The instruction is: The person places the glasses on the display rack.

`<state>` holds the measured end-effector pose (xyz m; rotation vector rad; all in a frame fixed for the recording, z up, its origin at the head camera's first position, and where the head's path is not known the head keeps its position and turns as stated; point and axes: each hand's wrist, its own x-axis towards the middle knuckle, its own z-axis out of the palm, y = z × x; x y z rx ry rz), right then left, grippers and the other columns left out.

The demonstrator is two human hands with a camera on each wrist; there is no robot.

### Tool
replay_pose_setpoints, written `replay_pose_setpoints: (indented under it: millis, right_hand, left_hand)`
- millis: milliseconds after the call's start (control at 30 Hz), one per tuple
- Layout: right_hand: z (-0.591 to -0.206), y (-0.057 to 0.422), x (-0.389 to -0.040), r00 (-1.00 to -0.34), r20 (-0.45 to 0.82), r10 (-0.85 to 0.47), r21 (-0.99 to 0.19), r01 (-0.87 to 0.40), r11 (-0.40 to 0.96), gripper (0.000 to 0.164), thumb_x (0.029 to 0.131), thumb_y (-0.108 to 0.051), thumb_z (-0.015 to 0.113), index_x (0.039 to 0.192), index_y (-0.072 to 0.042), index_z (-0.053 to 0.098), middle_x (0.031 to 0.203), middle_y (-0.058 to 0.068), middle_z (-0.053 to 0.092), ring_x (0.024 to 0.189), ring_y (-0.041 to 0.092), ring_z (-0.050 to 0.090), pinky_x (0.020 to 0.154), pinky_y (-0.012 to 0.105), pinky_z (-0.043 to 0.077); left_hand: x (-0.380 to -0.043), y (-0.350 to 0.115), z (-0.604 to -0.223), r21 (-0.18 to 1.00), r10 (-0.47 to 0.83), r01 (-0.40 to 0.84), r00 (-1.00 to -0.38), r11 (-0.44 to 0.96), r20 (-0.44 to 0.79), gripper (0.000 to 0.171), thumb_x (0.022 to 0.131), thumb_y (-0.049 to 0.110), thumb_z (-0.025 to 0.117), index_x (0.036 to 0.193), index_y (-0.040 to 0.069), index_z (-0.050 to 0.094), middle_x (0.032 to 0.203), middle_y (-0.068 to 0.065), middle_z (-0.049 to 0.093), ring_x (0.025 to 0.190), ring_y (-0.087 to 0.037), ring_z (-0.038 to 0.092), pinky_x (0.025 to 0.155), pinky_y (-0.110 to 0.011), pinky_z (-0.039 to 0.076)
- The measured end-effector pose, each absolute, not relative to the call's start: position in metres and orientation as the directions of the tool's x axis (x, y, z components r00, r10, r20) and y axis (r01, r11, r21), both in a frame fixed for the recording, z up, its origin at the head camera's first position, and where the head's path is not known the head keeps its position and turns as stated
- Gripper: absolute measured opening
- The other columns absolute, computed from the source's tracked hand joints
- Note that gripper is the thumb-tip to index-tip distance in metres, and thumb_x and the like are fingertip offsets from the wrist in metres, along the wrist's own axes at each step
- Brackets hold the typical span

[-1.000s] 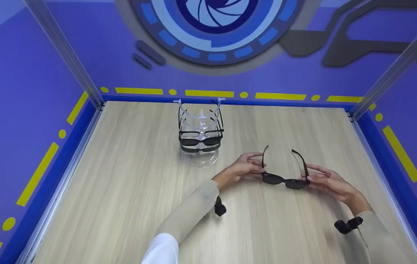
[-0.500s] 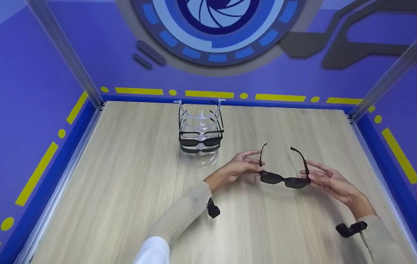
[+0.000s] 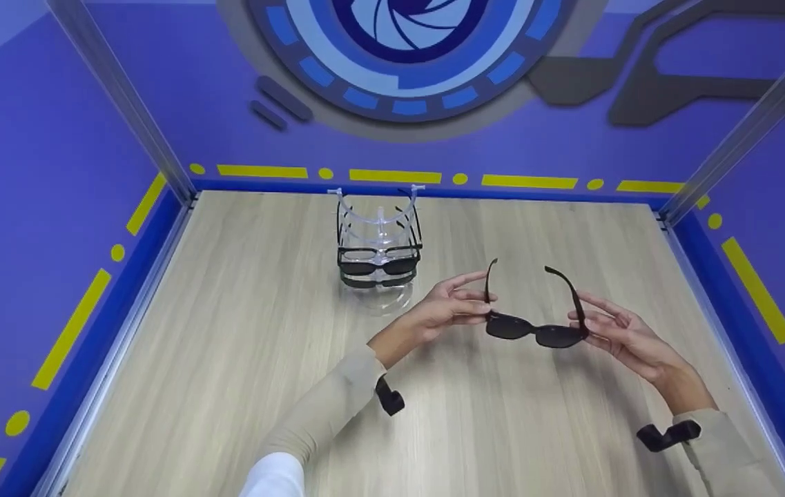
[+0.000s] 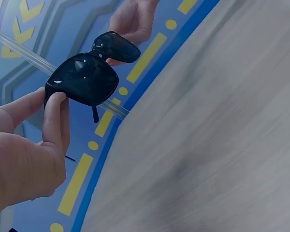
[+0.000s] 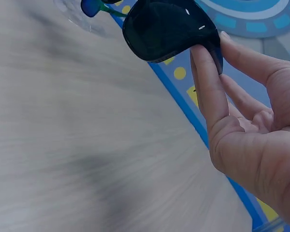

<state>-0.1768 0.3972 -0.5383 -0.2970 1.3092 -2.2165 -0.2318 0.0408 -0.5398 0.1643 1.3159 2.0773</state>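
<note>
Both hands hold a pair of black sunglasses (image 3: 558,336) above the table, temples unfolded and pointing away toward the back wall. The left hand (image 3: 442,309) pinches the frame at its left hinge; in the left wrist view, thumb and fingers close on the edge beside the dark lens (image 4: 82,79). At the opposite hinge, the right hand (image 3: 630,339) pinches the other corner, and the right wrist view shows its fingertips around the temple joint next to the lens (image 5: 171,31). To the left of the hands stands a clear glasses rack (image 3: 380,221) bearing several pairs of dark-framed glasses (image 3: 378,266).
The wooden tabletop (image 3: 226,386) is bounded by a blue back wall (image 3: 530,148) and blue side panels with metal rails. The rack's upper arms hold no glasses. A small black camera (image 3: 390,397) sits on the left wrist, another (image 3: 668,436) on the right.
The sunglasses have risen slightly and shifted a little away from the body, both hands moving with them. The left forearm has swung leftward. The rack has stayed in place.
</note>
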Motion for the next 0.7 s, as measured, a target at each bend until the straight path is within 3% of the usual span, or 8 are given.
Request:
replay_pose_setpoints:
  millis: [167,367,567,700]
  right_hand:
    - [-0.53,0.389,-0.176,-0.841,-0.08,-0.535,-0.889,0.303,-0.342,0.056,0.105,0.013,0.034,0.152,-0.015,0.047,0.129,0.009,0.071,0.121,0.018,0.069,0.104,0.029,0.056]
    - [-0.522,0.378,-0.176,-0.852,-0.065,-0.52,-0.902,0.273,-0.334,0.056,0.104,0.013,0.037,0.15,-0.015,0.049,0.127,0.009,0.071,0.118,0.016,0.07,0.102,0.029,0.057]
    - [-0.514,0.366,-0.174,-0.865,-0.073,-0.497,-0.911,0.26,-0.319,0.055,0.103,0.013,0.041,0.148,-0.017,0.051,0.125,0.008,0.072,0.114,0.015,0.071,0.101,0.028,0.058]
    - [-0.511,0.357,-0.173,-0.872,-0.076,-0.483,-0.912,0.257,-0.32,0.054,0.103,0.013,0.042,0.147,-0.017,0.051,0.123,0.007,0.073,0.113,0.015,0.072,0.101,0.028,0.058]
  left_hand:
    - [-0.228,0.032,-0.532,0.847,0.579,-0.45,-0.784,-0.283,-0.223,0.072,0.091,-0.012,0.067,0.154,0.013,0.045,0.124,-0.013,0.074,0.121,-0.038,0.067,0.092,-0.034,0.062]
    - [-0.225,0.022,-0.521,0.867,0.566,-0.421,-0.796,-0.267,-0.213,0.071,0.09,-0.01,0.068,0.153,0.015,0.048,0.127,-0.015,0.072,0.1,-0.018,0.075,0.09,-0.034,0.063]
    - [-0.221,0.009,-0.515,0.876,0.568,-0.407,-0.798,-0.26,-0.202,0.073,0.091,-0.012,0.066,0.155,0.013,0.043,0.134,-0.021,0.066,0.095,-0.016,0.075,0.092,-0.035,0.062]
    - [-0.218,0.0,-0.51,0.883,0.561,-0.394,-0.804,-0.256,-0.196,0.074,0.09,-0.011,0.068,0.155,0.014,0.044,0.132,-0.019,0.067,0.093,-0.014,0.074,0.092,-0.035,0.062]
